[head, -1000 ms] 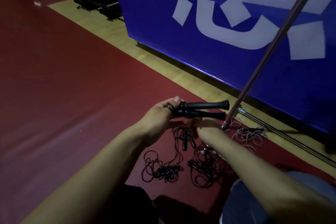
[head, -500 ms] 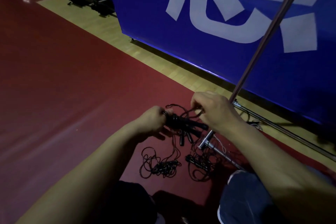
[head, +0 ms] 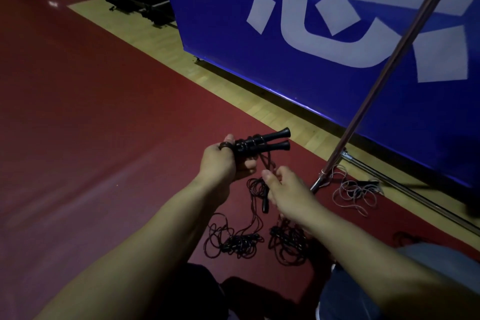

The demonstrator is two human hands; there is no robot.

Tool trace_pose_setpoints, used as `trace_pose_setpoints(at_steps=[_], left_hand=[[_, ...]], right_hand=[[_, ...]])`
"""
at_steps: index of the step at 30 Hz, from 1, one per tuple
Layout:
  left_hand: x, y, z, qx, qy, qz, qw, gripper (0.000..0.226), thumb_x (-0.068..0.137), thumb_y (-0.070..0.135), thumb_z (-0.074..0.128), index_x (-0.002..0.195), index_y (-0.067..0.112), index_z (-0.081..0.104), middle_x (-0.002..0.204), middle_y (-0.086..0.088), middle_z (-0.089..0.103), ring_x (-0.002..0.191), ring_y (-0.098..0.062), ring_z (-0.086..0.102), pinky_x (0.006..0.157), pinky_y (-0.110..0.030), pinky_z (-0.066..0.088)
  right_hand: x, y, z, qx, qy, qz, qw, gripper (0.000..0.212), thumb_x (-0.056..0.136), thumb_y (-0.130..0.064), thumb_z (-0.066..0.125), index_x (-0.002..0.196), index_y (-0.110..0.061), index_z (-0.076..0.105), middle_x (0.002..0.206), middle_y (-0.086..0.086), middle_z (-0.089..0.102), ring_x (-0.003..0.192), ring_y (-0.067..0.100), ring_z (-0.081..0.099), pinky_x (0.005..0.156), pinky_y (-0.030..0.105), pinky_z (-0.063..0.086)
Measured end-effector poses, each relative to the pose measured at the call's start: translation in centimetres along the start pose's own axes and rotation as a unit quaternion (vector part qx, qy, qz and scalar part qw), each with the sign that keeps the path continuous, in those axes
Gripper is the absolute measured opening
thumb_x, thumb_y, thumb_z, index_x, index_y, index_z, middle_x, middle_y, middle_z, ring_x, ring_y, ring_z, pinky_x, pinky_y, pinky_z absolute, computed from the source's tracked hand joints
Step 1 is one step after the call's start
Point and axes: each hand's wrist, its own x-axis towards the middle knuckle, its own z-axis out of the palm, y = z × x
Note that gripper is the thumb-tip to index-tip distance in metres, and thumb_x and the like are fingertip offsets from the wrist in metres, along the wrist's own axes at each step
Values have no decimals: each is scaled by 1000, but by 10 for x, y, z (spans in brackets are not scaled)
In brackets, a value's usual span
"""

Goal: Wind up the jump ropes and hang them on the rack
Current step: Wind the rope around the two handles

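Observation:
My left hand [head: 220, 161] grips two black jump-rope handles [head: 262, 143] side by side, their ends pointing right, with a few turns of black cord wound round them. My right hand [head: 288, 192] sits just below and to the right, pinching the black cord [head: 267, 161] that runs down from the handles. More black ropes [head: 233, 241] lie tangled on the red floor beneath my arms. The rack's slanted metal pole [head: 384, 78] rises at the right from a base [head: 324, 176] on the floor.
A pale thin rope [head: 355, 195] lies coiled by the rack base. A large blue banner board [head: 324, 34] with white characters stands behind it. Dark equipment [head: 140, 2] sits on the wooden strip far left. My knees [head: 389, 280] are at the bottom edge.
My right hand has come down from above the handles to below them, drawing the cord along. My left hand has lifted the handles a little, and both handle ends show again.

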Motion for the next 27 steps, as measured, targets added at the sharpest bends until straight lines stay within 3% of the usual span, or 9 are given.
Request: trace_pose_setpoints(at_steps=[4,8,11,13,15,18,21,24,27], left_hand=[[-1,-2,2,11,-6,8,1000,41,107,33,36,106,-1,59,70,-13,71,54,-19,61,69,-40,59],[-1,3,3,-29,10,7,999,40,108,31,35,102,-1,58,69,-14,67,52,-21,61,59,-34,58],[-1,5,2,-50,26,18,998,37,108,29,35,92,4,56,61,-11,67,53,-22,63,61,-36,59],[-1,5,2,-44,24,21,999,36,108,30,35,91,5,55,60,-10,67,52,-23,65,64,-38,59],[-2,2,1,-27,26,22,999,37,107,31,37,94,4,57,61,-9,66,49,-20,63,62,-36,60],[0,1,1,14,32,50,998,41,106,33,40,105,-3,59,63,-11,68,49,-19,62,56,-32,58],[1,3,0,45,22,72,996,40,106,34,41,109,-3,56,66,-14,70,52,-21,64,58,-35,60],[-1,4,3,56,1,62,996,40,106,35,40,111,-2,56,69,-16,69,55,-23,64,67,-40,59],[-4,1,5,59,2,56,997,39,106,34,39,106,-1,57,67,-15,68,54,-23,63,67,-42,58]], right_hand=[[1,-8,2,170,-38,48,984,24,105,-20,33,129,-22,40,112,3,55,61,18,68,44,26,49],[5,-9,-5,185,57,-83,978,33,98,-4,36,106,-27,59,73,-6,58,48,10,44,47,27,35],[2,-6,-2,175,73,-171,967,23,98,-34,42,100,-31,64,63,-16,52,59,4,46,61,23,38],[1,-6,0,163,86,-165,969,42,99,-55,35,99,-29,68,55,-17,49,53,0,45,55,20,37],[4,-7,-1,133,102,-169,971,37,99,-51,39,90,-30,69,53,-9,48,50,8,47,53,32,41],[8,-5,0,97,98,-172,975,23,102,-31,46,90,-37,65,69,2,66,61,12,61,66,42,52],[5,-8,3,200,60,-146,967,14,99,-37,46,98,-34,60,75,6,61,61,11,48,61,35,39],[5,-11,3,298,48,-103,948,52,94,-63,38,114,-19,59,62,-7,36,57,8,31,57,29,28],[4,-15,5,336,50,-84,937,48,85,-61,42,111,-26,60,55,-12,32,52,7,33,56,26,35]])
